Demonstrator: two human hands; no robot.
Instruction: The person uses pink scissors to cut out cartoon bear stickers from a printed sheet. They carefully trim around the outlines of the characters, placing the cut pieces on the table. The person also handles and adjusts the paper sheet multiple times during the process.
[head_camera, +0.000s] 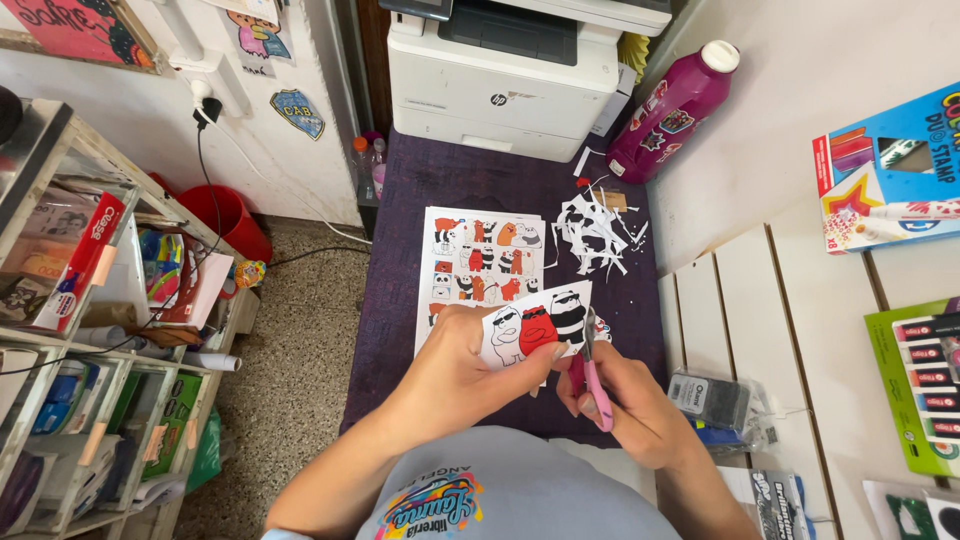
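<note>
A cut-off strip of 3 cartoon bears is pinched between the left hand's fingers while pink scissors, gripped by the right hand, meet its right edge; paper scraps lie beyond the fingertips, and much of the sticker sheet is uncut.

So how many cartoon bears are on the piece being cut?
3, side by side on the cut-out piece held in the left hand: a white bear at the left, a red one in the middle, a black-and-white one beside the scissors in the right hand.
</note>
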